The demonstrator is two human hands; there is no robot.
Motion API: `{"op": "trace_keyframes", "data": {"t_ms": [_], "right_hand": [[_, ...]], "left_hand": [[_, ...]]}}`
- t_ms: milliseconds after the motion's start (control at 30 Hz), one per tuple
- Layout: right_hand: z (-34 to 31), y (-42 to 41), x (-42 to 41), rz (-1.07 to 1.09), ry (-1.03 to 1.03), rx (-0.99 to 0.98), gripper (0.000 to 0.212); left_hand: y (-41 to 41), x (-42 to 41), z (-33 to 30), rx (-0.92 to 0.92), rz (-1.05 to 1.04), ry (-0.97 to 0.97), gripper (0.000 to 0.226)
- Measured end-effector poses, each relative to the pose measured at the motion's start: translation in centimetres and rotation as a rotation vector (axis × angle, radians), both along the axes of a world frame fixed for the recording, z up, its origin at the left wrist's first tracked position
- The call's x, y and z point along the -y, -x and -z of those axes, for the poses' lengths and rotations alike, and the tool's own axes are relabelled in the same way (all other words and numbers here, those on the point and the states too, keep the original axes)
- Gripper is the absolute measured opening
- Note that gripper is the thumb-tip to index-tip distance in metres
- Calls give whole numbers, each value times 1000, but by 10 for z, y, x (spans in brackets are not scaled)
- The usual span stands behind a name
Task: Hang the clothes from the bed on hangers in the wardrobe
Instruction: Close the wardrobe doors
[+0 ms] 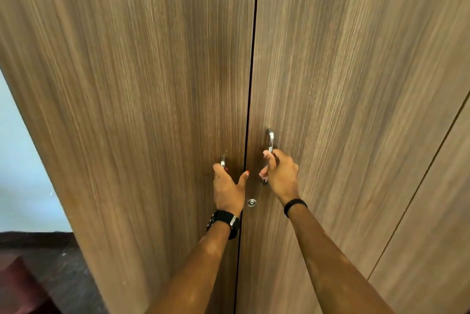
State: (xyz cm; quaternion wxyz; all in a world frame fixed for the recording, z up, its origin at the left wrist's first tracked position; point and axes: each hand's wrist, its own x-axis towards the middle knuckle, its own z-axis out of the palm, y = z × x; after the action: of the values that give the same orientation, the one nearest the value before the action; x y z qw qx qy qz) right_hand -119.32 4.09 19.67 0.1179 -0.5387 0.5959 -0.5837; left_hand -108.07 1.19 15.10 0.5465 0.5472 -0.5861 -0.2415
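Both wardrobe doors (152, 85) stand closed. The left hand (227, 188) curls around the left handle (223, 160); the right hand (279, 174) grips the right handle (270, 139).

light: warm, even | blur: slight | edges: wide-angle bowing

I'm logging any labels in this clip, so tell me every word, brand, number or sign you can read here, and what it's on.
None: no readable text shows anywhere in the head view.
Left wardrobe door and right wardrobe door: plain wood grain, no label or sticker.
Door handles and round lock: bare metal, no marking legible.
Watch on the left wrist: face turned away, nothing readable.
Wristband on the right wrist: plain black.
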Motion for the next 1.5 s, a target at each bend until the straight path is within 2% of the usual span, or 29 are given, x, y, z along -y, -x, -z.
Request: {"op": "trace_keyframes", "data": {"t_ms": [300,500,667,733,867,1000,1100,1267,1400,1500], "right_hand": [[-9,3,26,-59,-93,58,27],[-10,1,38,-26,-125,49,29],[-22,4,36,-83,-299,63,21],[-24,4,30,-116,-365,73,19],[-23,-4,5,-123,-304,76,61],[-22,-5,-24,-64,-191,-16,57],[-15,-6,-36,-46,-207,-64,48],[10,-44,-42,-92,-272,-176,44],[33,-122,-45,-273,-320,-253,43],[55,-200,-47,-441,-383,-274,44]], "left_hand": [[2,30,-11,4,129,-143,54],[-1,41,-17,125,179,-275,59],[-12,32,-33,228,206,-395,59],[-10,22,-40,310,126,-358,64],[0,-5,-45,529,54,-111,79],[4,-27,-47,722,35,67,75],[-1,-40,-47,781,54,112,73],[-47,-64,-29,802,-42,30,70],[-128,-87,4,836,-154,-123,67],[-199,-105,29,792,-265,-250,68]]}}
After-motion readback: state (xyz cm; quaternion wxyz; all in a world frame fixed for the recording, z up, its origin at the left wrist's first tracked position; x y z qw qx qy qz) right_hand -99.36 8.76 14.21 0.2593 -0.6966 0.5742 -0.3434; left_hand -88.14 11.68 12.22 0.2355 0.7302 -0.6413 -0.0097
